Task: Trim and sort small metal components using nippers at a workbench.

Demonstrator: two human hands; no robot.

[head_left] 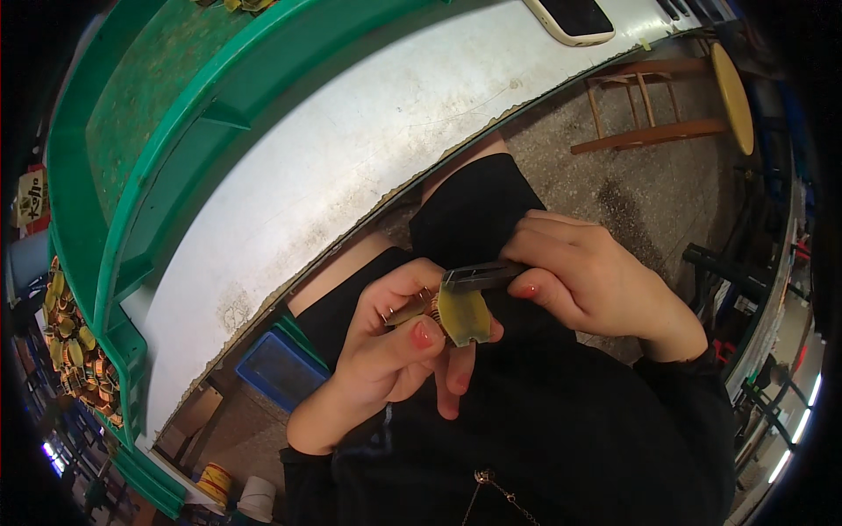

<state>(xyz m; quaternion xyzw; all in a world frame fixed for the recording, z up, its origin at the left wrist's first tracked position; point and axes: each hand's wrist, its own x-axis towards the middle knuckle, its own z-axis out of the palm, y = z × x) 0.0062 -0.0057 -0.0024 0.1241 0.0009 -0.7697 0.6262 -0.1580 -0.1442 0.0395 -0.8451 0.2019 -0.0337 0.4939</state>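
Note:
Above my lap, my left hand pinches a small copper-wound coil with yellow-green end plates between thumb and fingers. Thin metal pins stick out of its left plate, and copper winding shows between the plates. My right hand is closed around a narrow, dark, flat tool; its exact kind is hard to make out. The far end of this tool lies against the upper edge of the coil's right plate. Part of the coil is hidden behind my left fingers.
A white worktable with a worn edge runs across in front of me. On it are a large green tray and a phone. Many similar coils lie at far left. A blue bin is below; a stool stands right.

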